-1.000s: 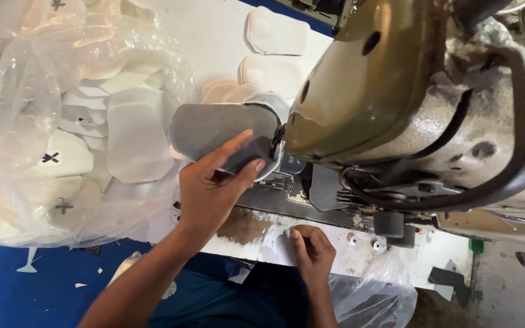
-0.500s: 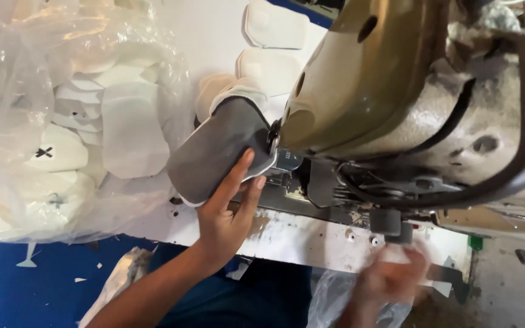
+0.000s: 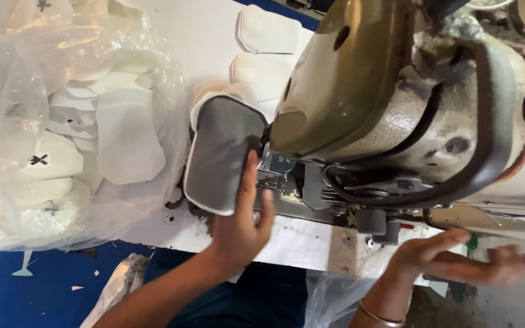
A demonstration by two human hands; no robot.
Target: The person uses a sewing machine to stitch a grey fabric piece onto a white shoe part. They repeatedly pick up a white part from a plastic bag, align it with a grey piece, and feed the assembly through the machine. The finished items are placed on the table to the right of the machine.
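Looming over the white table (image 3: 208, 36), the big olive sewing machine (image 3: 396, 103) fills the right side. Left of it, a clear plastic bag (image 3: 25, 121) holds a heap of white padded pieces (image 3: 126, 143), seemingly unsewn; a few more white pieces (image 3: 265, 30) lie loose beyond the machine. The grey padded piece (image 3: 217, 152) sits at the needle, so stitching looks underway, not finished. The left hand (image 3: 241, 228) presses it flat, fingers spread; the right hand (image 3: 457, 261), blurred, reaches open toward the machine's right end, holding nothing.

I see a matt grey cloth pad (image 3: 220, 155), a worn, dull-glossy olive metal sewing machine (image 3: 360, 79), and a crinkled clear plastic bag (image 3: 44, 79).
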